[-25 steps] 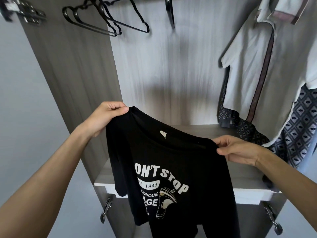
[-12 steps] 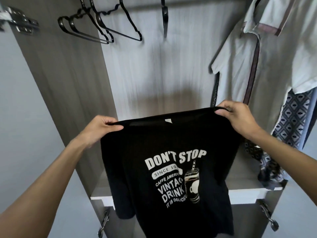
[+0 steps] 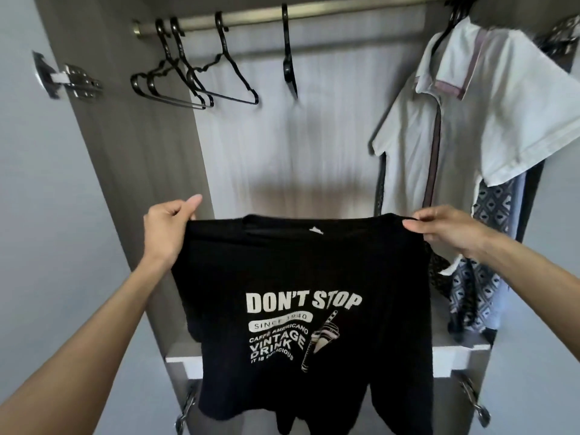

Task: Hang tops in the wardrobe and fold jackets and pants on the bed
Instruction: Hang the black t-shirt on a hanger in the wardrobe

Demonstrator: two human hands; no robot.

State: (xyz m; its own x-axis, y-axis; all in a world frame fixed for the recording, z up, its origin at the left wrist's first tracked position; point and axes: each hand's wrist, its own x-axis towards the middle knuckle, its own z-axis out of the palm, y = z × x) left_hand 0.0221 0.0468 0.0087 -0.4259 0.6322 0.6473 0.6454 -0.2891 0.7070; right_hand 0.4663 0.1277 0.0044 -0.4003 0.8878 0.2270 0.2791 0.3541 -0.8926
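Grey wood-grain wardrobe (image 3: 131, 152) stands open ahead, its brushed metal hanging rail (image 3: 345, 14) running across the top. Below the rail's middle, both hands hold up a black cotton T-shirt with white "DON'T STOP" print (image 3: 314, 271), spread flat with the print facing the person. The left hand (image 3: 166, 227) pinches one shoulder and the right hand (image 3: 445, 229) pinches the other. From the rail's left end hang several empty black plastic hangers (image 3: 194, 86); from its right end hangs a white polo shirt with dusky-pink trim (image 3: 470, 120). The step in hand looks like hanging this top. Next, one hand probably must release a shoulder, reach up to the rail for an empty hanger and feed it through the neck opening.
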